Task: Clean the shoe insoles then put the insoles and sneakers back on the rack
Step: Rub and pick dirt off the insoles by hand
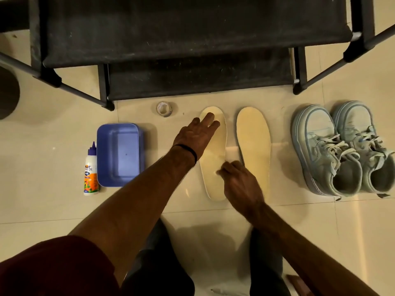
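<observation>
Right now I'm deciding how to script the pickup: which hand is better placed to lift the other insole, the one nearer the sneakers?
The right hand. It hovers at the heel end between the two insoles, beside the untouched insole. The left hand is farther away, fingers on the toe end of the nearer insole.

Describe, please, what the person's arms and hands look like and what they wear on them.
Both forearms are bare, with no gloves on either hand. The left hand has a thin black band round its wrist. The right hand shows no band, watch or ring. A dark red sleeve covers the left upper arm at the lower left of the view.
</observation>
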